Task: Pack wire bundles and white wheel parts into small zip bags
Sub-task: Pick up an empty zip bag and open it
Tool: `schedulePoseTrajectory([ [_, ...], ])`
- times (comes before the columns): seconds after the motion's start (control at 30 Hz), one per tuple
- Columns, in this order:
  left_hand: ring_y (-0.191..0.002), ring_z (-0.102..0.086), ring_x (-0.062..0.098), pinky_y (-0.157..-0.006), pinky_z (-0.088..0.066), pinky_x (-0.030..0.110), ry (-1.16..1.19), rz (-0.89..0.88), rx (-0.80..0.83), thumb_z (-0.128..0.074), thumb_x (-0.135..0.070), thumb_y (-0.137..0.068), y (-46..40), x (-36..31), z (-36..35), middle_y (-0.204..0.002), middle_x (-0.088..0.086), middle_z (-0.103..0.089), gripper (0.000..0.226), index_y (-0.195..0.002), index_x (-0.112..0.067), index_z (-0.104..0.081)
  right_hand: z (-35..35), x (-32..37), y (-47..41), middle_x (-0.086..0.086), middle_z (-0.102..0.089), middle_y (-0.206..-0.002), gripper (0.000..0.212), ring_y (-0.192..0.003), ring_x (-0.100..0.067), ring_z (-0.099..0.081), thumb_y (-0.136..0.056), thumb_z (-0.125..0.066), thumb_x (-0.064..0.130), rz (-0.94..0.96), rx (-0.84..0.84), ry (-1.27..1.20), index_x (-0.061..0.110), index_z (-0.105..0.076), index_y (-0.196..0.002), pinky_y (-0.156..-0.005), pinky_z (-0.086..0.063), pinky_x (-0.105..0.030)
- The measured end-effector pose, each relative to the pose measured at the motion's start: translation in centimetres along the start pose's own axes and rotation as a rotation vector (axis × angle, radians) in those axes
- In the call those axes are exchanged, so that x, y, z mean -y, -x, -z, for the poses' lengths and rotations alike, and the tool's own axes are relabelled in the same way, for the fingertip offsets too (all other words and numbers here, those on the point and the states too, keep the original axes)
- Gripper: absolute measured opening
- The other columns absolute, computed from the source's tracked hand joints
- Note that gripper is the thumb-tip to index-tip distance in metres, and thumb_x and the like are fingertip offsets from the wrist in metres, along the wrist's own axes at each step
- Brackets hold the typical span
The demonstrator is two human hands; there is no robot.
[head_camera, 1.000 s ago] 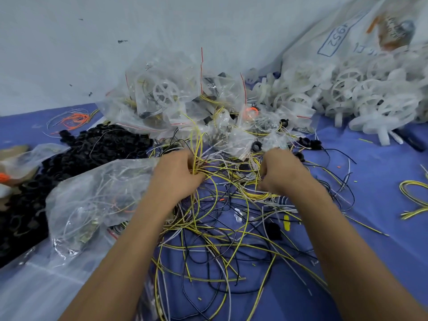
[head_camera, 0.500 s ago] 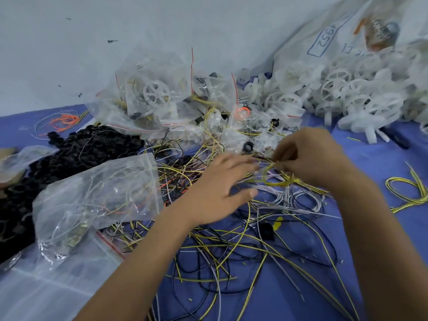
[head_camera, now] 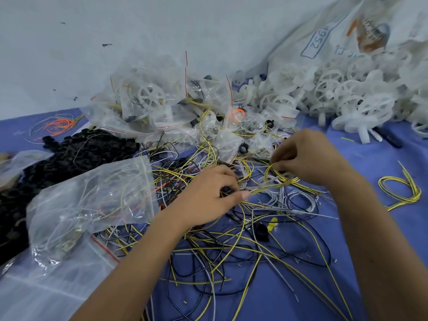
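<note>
A tangle of yellow, black and grey wires (head_camera: 231,246) covers the blue table in front of me. My left hand (head_camera: 208,195) pinches one end of a small yellow wire bundle (head_camera: 275,179) between thumb and fingers. My right hand (head_camera: 308,156) holds the looped part of that same bundle just to the right. White wheel parts (head_camera: 347,96) lie heaped at the back right. Several filled small zip bags (head_camera: 157,105) with red seals are piled behind the wires. A larger clear bag (head_camera: 92,200) holding wires lies at my left.
A heap of black ring parts (head_camera: 69,156) sits at the left. One coiled yellow wire bundle (head_camera: 400,191) lies alone on the blue table (head_camera: 382,158) at the right. Orange wires (head_camera: 58,123) rest near the grey wall. A big printed sack (head_camera: 347,38) leans behind the wheels.
Both hands rose out of the tangle and shifted right. My left hand went from flat and open to pinching the end of the yellow bundle my right hand holds.
</note>
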State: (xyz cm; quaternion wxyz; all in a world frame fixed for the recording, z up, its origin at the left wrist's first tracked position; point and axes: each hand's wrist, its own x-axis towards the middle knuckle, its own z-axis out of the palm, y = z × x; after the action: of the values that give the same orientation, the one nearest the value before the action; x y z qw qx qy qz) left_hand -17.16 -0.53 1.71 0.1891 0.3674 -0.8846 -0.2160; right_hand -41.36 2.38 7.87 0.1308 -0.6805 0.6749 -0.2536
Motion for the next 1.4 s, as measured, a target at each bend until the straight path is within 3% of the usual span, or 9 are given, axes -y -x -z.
schedulePoseTrajectory([
  [0.17,-0.104,-0.054,0.014,-0.088,-0.044,0.033,0.164,0.004,-0.36,-0.071,-0.044,-0.091,-0.5,-1.7,-0.4,-0.105,-0.008,-0.056,0.025,-0.102,-0.022,-0.065,-0.2,2.0,0.5,0.013,-0.074,-0.069,0.019,-0.062,0.003,-0.066,-0.077,-0.087,0.007,0.255,0.123,-0.208,0.025,-0.081,-0.078,-0.061,-0.047,-0.008],
  [0.3,-0.078,-0.054,0.007,-0.069,-0.041,0.026,0.197,-0.044,-0.382,-0.08,-0.019,-0.085,-0.6,-2.0,0.1,-0.085,-0.012,-0.058,0.015,-0.09,-0.022,-0.066,-0.8,3.0,0.0,0.009,-0.074,-0.071,0.018,-0.066,-0.005,-0.069,-0.076,-0.086,0.005,0.324,0.11,-0.262,0.022,-0.08,-0.08,-0.064,-0.054,-0.02],
  [0.47,-0.073,-0.06,0.022,-0.066,-0.052,0.044,0.323,0.034,-0.347,-0.081,-0.016,-0.084,-0.4,-1.8,0.1,-0.075,0.001,-0.064,0.015,-0.082,-0.017,-0.066,-1.6,3.0,0.1,0.005,-0.074,-0.073,0.016,-0.068,-0.007,-0.07,-0.078,-0.084,0.003,0.338,0.098,-0.363,0.016,-0.076,-0.084,-0.064,-0.052,-0.02],
  [0.67,-0.063,-0.069,0.019,-0.06,-0.056,0.036,0.409,0.126,-0.429,-0.077,-0.009,-0.089,-0.3,-1.7,0.2,-0.07,0.008,-0.068,0.02,-0.077,-0.013,-0.062,-1.0,2.0,0.4,0.01,-0.073,-0.073,0.04,-0.061,-0.002,-0.061,-0.07,-0.075,0.063,0.227,0.132,-0.176,0.028,-0.074,-0.089,-0.06,-0.049,-0.021],
  [0.9,-0.061,-0.071,0.016,-0.061,-0.057,0.024,0.744,0.297,-0.545,-0.074,-0.003,-0.09,-0.6,-0.1,1.4,-0.074,0.01,-0.071,0.013,-0.082,-0.006,-0.064,0.3,0.4,0.4,0.004,-0.058,-0.052,0.023,-0.047,-0.009,-0.042,-0.086,-0.078,0.032,0.195,0.05,-0.256,0.02,-0.072,-0.067,-0.048,-0.035,-0.02],
  [1.1,-0.059,-0.069,0.014,-0.062,-0.058,0.022,0.794,0.246,-0.571,-0.077,-0.005,-0.088,-0.6,0.8,2.8,-0.069,0.0,-0.071,0.016,-0.078,-0.011,-0.067,0.1,0.1,1.0,-0.021,-0.039,-0.056,0.025,-0.052,-0.031,-0.031,-0.091,-0.063,0.042,0.203,0.081,-0.491,0.025,-0.081,-0.087,-0.054,-0.029,-0.033],
  [1.2,-0.059,-0.069,0.013,-0.061,-0.057,0.021,0.84,0.27,-0.524,-0.074,-0.003,-0.09,-0.5,1.0,2.8,-0.067,0.002,-0.07,0.013,-0.081,-0.007,-0.065,-0.6,-0.1,0.7,-0.008,-0.046,-0.054,0.025,-0.054,-0.027,-0.035,-0.099,-0.06,0.035,0.129,-0.04,-0.54,0.025,-0.08,-0.089,-0.056,-0.031,-0.039],
  [1.3,-0.058,-0.067,0.011,-0.06,-0.057,0.019,1.061,0.401,-0.512,-0.069,0.002,-0.092,-0.5,1.0,2.5,-0.066,0.001,-0.069,0.018,-0.079,-0.008,-0.062,-1.2,-0.3,-0.2,0.0,-0.063,-0.062,0.019,-0.06,-0.021,-0.055,-0.095,-0.068,0.035,0.048,-0.162,-0.272,0.02,-0.078,-0.088,-0.061,-0.047,-0.041],
  [1.4,-0.06,-0.069,0.01,-0.058,-0.057,0.017,1.374,0.538,-0.531,-0.062,0.009,-0.093,-0.5,1.3,2.5,-0.072,0.004,-0.071,0.022,-0.078,-0.007,-0.06,-1.6,0.3,-0.2,-0.006,-0.07,-0.098,0.028,-0.098,-0.03,-0.06,-0.085,-0.078,0.038,-0.011,-0.147,0.271,0.022,-0.075,-0.108,-0.089,-0.048,-0.041],
])
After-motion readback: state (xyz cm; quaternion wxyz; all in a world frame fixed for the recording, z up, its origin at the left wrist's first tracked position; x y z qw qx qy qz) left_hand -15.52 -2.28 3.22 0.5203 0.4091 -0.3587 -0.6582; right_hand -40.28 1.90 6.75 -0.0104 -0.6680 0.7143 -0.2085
